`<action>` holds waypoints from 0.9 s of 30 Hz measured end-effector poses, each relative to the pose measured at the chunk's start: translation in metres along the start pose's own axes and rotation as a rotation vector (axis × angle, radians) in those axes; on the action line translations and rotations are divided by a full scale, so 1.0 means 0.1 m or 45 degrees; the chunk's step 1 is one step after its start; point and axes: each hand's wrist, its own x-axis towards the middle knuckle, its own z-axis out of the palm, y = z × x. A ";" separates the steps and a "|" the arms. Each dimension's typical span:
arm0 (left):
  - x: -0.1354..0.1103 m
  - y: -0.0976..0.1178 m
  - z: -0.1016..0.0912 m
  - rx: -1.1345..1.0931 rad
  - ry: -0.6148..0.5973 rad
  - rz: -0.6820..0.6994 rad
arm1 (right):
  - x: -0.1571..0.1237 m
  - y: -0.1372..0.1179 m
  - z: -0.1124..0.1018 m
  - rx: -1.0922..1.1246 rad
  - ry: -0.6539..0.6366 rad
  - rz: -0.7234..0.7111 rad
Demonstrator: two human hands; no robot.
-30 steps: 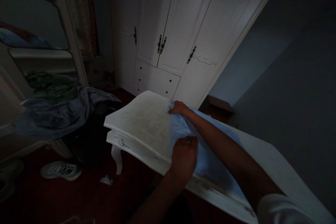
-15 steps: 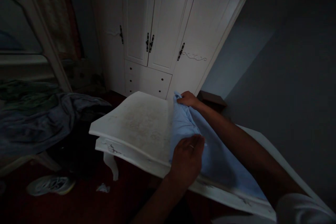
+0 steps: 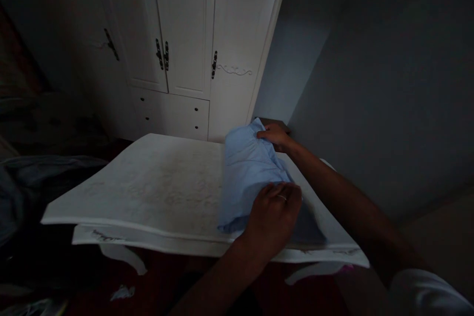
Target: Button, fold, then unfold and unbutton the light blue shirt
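A light blue cloth (image 3: 246, 168) lies folded over in a thick layered bundle on the right half of a white table (image 3: 155, 177). Whether it is a garment I cannot tell in this dim light. At the far end of the bundle, my right hand (image 3: 276, 137) pinches its right edge between thumb and fingers. My left hand (image 3: 274, 215), wearing a ring, is closed on the near part of that same edge. A darker flat piece of the cloth stretches out under and to the right of my left hand.
Behind the table stands a white wardrobe (image 3: 237, 24) with dark handles and drawers. A grey wall (image 3: 388, 84) rises at the right. Dark clothes (image 3: 48, 173) are heaped at the left. A crumpled scrap (image 3: 123, 292) lies on the red floor.
The folded part has turned over further to the right and looks wider. Less flat cloth shows on the right. Both hands keep their hold while the view has swung to the right.
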 end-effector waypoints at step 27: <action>-0.16 0.45 0.97 0.022 -0.433 0.155 | -0.46 1.58 -0.37 0.213 0.065 0.430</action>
